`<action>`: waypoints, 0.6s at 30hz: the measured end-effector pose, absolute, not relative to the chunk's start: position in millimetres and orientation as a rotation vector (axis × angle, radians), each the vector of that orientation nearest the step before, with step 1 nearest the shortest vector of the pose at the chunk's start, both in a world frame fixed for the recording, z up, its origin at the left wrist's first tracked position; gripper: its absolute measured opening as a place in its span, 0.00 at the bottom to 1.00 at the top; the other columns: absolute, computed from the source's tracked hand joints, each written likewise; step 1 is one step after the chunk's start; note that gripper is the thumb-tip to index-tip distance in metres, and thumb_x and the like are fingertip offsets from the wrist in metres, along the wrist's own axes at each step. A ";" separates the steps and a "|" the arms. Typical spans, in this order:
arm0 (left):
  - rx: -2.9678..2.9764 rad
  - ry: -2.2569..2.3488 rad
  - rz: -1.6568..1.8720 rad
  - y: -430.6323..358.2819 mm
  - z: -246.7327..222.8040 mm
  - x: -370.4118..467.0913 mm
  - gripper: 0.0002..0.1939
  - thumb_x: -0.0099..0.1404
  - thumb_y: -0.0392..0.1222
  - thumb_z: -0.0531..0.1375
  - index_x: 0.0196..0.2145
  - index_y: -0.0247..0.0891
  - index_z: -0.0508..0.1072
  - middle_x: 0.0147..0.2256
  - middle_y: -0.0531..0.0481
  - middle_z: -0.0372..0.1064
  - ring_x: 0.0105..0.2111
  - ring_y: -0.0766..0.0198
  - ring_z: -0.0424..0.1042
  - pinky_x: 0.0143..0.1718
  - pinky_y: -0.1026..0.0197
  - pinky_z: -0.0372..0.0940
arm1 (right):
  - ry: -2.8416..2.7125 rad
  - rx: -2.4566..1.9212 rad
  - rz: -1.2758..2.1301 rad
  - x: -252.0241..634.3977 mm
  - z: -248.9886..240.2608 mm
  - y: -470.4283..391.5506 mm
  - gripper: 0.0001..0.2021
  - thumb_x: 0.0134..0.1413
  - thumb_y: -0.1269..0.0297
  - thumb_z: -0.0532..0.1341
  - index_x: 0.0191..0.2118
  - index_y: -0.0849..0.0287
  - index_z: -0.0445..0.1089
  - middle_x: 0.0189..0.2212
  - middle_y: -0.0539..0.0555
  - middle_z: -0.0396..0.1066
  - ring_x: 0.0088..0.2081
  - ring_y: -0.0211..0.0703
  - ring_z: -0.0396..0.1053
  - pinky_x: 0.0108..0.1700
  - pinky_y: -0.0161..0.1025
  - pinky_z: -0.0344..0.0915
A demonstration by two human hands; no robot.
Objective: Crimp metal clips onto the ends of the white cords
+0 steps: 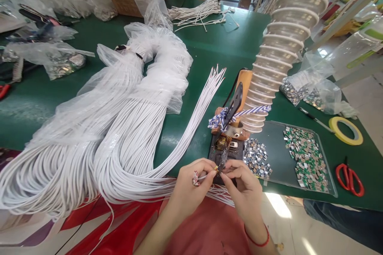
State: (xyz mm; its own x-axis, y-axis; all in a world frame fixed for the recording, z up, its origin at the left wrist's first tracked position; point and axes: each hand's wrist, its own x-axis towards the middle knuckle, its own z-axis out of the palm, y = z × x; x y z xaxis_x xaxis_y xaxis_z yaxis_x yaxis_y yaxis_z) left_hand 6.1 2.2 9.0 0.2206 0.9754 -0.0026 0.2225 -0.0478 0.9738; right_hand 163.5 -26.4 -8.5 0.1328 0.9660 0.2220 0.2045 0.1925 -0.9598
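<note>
Landmark: the soldering iron [231,108] on its stand at the table's near edge, tip pointing down toward me.

My left hand [191,187] sits just below-left of the iron tip, fingers pinched shut on the end of one white cable [206,176]. The cable's long axis runs roughly left-right into the tip; its tail drops off the table edge toward my lap. My right hand [243,185] is just below-right of the tip, thumb and forefinger closed on something small right at the tip. Probably one of the small metal connector pieces, but my fingers cover it, so I can't say for sure. Both hands nearly meet under the tip; the right is marginally nearer to it.

So the cable end lies left of the tip and the pinched part right of it, the two coming together along one line, directly below the iron.

Around the iron: loose metal connector pieces [257,158] just right of its base, on the dark tray [278,155]. The ribbed extraction hose [284,44] rises above-right. The fan of stripped white cables [206,91] lies left, and the big bagged cable bundle [119,127] further left. Red scissors [349,178] and a yellow tape roll [346,130] are well right.
</note>
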 end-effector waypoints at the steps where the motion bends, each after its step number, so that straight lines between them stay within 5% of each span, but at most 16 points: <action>1: 1.488 1.191 0.947 1.7 9.1 5.9 0.10 0.64 0.32 0.58 0.25 0.37 0.73 0.31 0.48 0.76 0.30 0.65 0.74 0.32 0.66 0.66 | -1.326 -1.245 0.841 163.5 -7.9 -26.1 0.09 0.55 0.77 0.64 0.30 0.55 0.72 0.35 0.53 0.74 0.37 0.42 0.74 0.37 0.37 0.71; 18: 1.504 1.182 0.915 -1.8 5.9 6.2 0.10 0.65 0.32 0.58 0.25 0.37 0.72 0.32 0.49 0.76 0.30 0.65 0.74 0.32 0.66 0.65 | -1.353 -1.271 0.839 165.8 -10.5 -28.6 0.08 0.56 0.76 0.65 0.29 0.56 0.73 0.34 0.54 0.73 0.36 0.43 0.73 0.38 0.38 0.72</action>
State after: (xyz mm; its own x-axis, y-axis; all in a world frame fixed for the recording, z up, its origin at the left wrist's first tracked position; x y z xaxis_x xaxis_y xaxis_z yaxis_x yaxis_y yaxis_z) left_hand 6.2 -1.8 5.9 0.2435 0.9698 -0.0096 0.2343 -0.0492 0.9709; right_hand 165.8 -28.6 -10.5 0.1147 0.9685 0.2209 0.2326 0.1900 -0.9538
